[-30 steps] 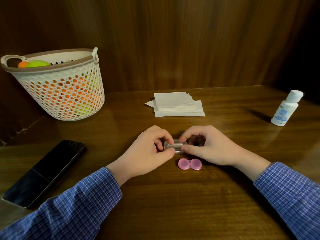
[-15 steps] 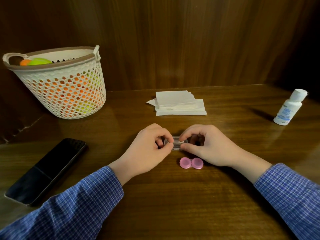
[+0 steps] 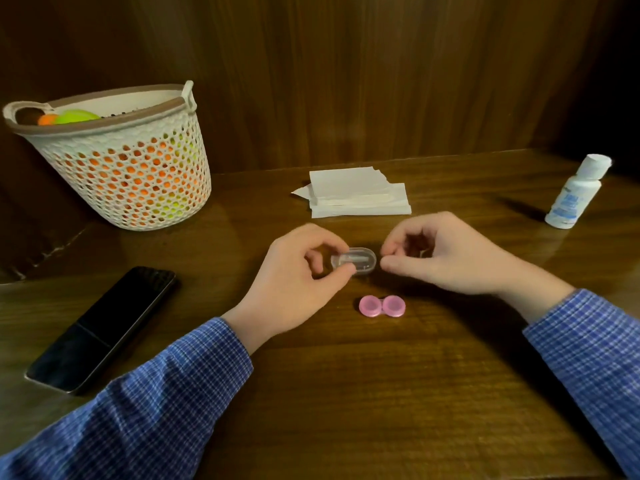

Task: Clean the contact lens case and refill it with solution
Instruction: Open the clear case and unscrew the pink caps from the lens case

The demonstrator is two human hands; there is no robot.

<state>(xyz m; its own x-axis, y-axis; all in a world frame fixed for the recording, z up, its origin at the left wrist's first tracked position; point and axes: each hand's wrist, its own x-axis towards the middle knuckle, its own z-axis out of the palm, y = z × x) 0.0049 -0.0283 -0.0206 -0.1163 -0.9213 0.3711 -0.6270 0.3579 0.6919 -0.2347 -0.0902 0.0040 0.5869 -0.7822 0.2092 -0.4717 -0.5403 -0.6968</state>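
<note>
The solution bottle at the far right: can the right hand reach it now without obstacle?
Probably yes. The right hand holds nothing, and only bare table lies between it and the upright solution bottle. The clear case stays in the left hand.

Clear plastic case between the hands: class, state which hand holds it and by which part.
The left hand pinches the clear case at its left end; the right hand is just off it.

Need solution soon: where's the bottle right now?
In the head view, the solution bottle stands capped at the table's far right, beyond the right hand and right of the tissue stack.
</note>
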